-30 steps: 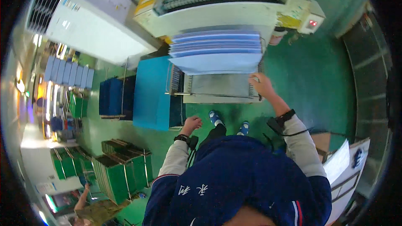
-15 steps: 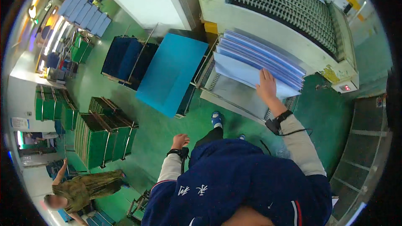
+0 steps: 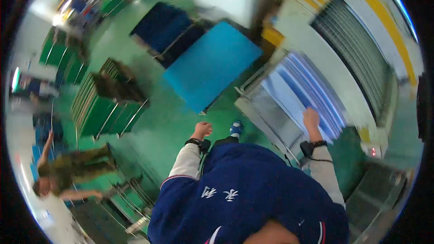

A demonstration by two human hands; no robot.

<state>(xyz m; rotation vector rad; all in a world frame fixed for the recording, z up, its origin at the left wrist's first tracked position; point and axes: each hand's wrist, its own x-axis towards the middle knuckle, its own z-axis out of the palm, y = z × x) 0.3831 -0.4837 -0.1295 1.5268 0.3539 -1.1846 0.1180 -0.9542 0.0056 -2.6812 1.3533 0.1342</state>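
My left hand (image 3: 203, 129) is in front of my body over the green floor, its fingers curled in and nothing visible in them. My right hand (image 3: 311, 118) is at the front face of a row of upright lavender panels (image 3: 285, 91), near their right end. Blur hides its fingertips, so I cannot make out any grip or contact. The panels stand in a rack (image 3: 278, 115) with a toothed grey base that shows bare on the near side. Each wrist wears a dark band with a small black unit.
Behind the rack runs a long pale machine (image 3: 337, 58) with a ribbed bed. Left of it stands a cart topped by a bright blue sheet (image 3: 212, 68), then dark blue panels (image 3: 165, 27). Green panel racks (image 3: 108, 104) stand farther left. Another person (image 3: 74, 167) is at the lower left.
The view has turned, shifting the panel rack and machine right and down in the picture. My right hand, earlier laid with outstretched fingers against the front panel, now looks more bunched.
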